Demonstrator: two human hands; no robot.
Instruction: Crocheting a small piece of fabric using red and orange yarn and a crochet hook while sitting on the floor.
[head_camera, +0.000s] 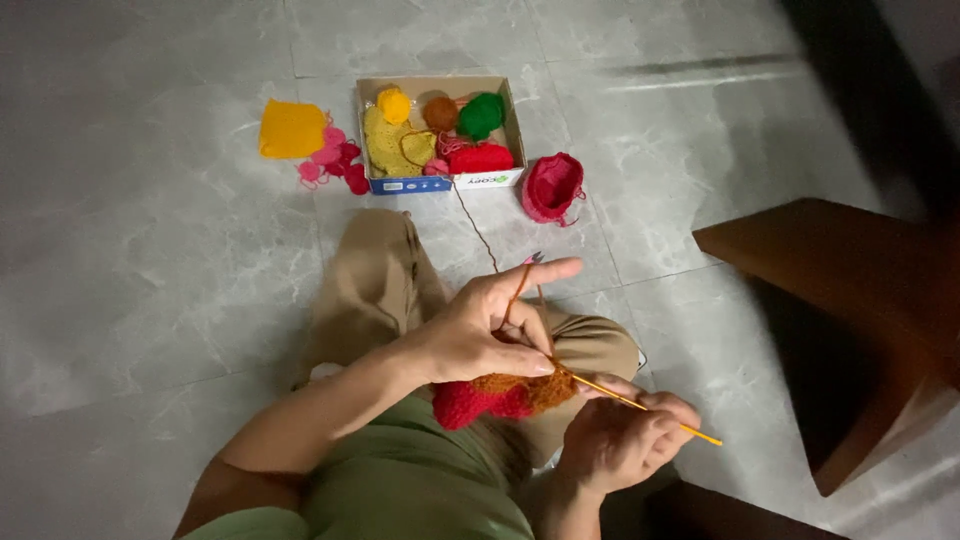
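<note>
This looks like a room in a home: a polished grey tiled floor (150, 250) serves as the seat, a dark wooden piece of furniture (850, 300) stands at the right, and a cardboard box (440, 182) of coloured yarn balls sits open nearby.

red-orange crochet piece (500, 395), yellow hook (640, 405) in it

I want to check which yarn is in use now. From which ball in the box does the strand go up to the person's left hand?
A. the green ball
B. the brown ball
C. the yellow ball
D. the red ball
B: the thin strand is brown, like the brown ball and the brown part of the crochet piece, and it runs from the box to the left hand.
</note>
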